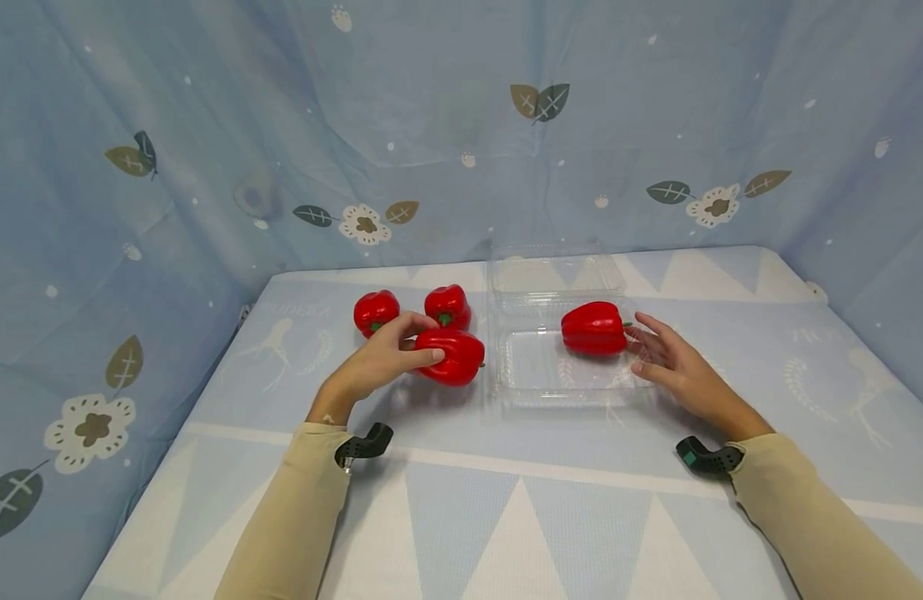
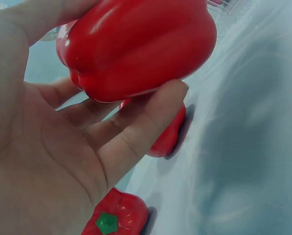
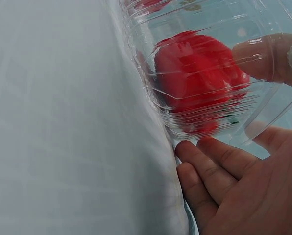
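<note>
Left hand curled around glossy pepper; likely light, smooth, slippery, best gripped across its belly. Right hand flat, fingers straight against tray.

A glossy red plastic bell pepper lies on its side left of centre in the frame. A second glossy red bell pepper lies on its side right of centre, inside an open clear plastic clamshell box, green stem pointing right.
</note>
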A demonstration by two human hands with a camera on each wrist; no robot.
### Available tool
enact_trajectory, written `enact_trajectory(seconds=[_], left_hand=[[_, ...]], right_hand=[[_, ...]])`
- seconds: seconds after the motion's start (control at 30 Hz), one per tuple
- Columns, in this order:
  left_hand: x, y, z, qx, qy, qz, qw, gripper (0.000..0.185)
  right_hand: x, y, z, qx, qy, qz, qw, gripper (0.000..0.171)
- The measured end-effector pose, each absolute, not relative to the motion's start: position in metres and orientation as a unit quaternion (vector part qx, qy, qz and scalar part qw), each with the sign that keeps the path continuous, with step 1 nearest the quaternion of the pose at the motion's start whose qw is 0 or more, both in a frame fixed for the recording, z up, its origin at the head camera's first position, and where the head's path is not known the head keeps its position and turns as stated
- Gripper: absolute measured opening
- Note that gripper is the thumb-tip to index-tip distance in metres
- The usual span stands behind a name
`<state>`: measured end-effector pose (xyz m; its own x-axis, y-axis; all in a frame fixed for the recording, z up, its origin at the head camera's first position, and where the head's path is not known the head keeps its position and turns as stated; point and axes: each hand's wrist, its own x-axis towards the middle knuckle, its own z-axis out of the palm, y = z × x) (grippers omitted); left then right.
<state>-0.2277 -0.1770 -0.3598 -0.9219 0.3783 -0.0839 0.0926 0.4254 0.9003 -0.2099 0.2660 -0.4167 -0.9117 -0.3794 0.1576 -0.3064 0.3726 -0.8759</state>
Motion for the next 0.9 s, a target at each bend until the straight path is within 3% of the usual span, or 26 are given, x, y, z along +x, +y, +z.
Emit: enact_trajectory(seconds=[0.53, 0.9], left_hand=[[-0.2266, -0.1777, -0.3639, 0.183, 0.814, 0.537, 0.124, 0.041], [-0.2276, -0.1776, -0.3632, 0.17, 0.798, 0.567, 0.115, 0.048]], right_hand=[[-0.2107, 0.2663, -0.4182, -0.21, 0.825, -0.523, 0.035, 0.074], [-0.2104, 0.2668, -0.4171, -0.213, 0.825, -0.523, 0.035, 0.074]])
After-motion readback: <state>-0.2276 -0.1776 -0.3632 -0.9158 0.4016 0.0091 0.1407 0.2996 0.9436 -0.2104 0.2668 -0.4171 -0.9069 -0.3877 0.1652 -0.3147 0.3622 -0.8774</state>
